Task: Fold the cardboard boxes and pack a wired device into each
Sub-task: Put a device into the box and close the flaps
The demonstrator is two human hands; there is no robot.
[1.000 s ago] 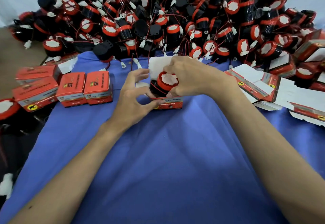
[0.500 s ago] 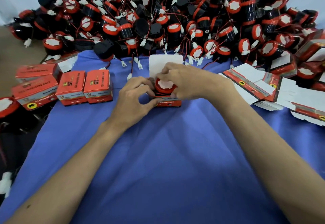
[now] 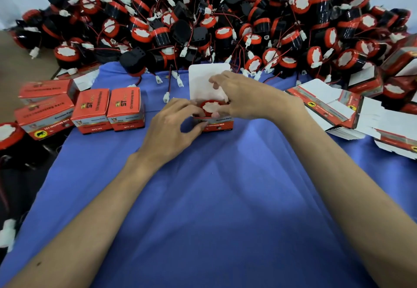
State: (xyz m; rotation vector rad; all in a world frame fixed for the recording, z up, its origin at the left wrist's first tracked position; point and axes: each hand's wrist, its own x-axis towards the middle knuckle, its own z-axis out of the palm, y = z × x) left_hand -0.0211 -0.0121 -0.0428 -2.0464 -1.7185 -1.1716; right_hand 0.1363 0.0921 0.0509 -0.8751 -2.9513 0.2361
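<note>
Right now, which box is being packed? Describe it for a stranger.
On the blue cloth, in front of the pile of red-and-black devices, one red box sits between the left hand and right hand. Unlike the closed boxes to its left, its white lid stands open, a red-rimmed device showing inside.

Centre of the view, the red open box (image 3: 217,126) stands upright, its white lid flap (image 3: 204,80) raised at the back. A wired device (image 3: 211,108) sits inside, red rim and white face up. Closed boxes (image 3: 126,109) line up left, flat boxes (image 3: 325,102) are stacked right, and a pile of devices (image 3: 225,21) is heaped behind.
</note>
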